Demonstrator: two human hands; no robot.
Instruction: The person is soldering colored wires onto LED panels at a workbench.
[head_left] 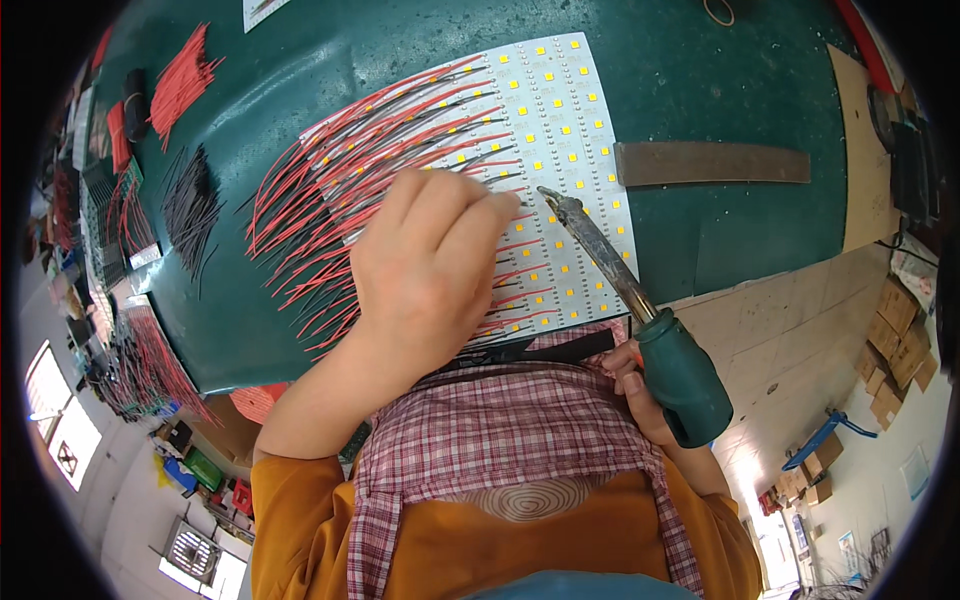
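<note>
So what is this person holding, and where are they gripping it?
The right hand grips a soldering iron by its green handle. The left hand rests on the wires, grasp unclear.

Left hand (pixel 430 265) pressing wires (pixel 330 190), probably; right hand (pixel 640 390) grips soldering iron (pixel 640 310).

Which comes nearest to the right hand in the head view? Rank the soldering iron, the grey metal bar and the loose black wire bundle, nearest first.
1. Soldering iron: its green handle is in the right hand.
2. Grey metal bar: farther up the table, on the right.
3. Loose black wire bundle: far left of the table.
</note>
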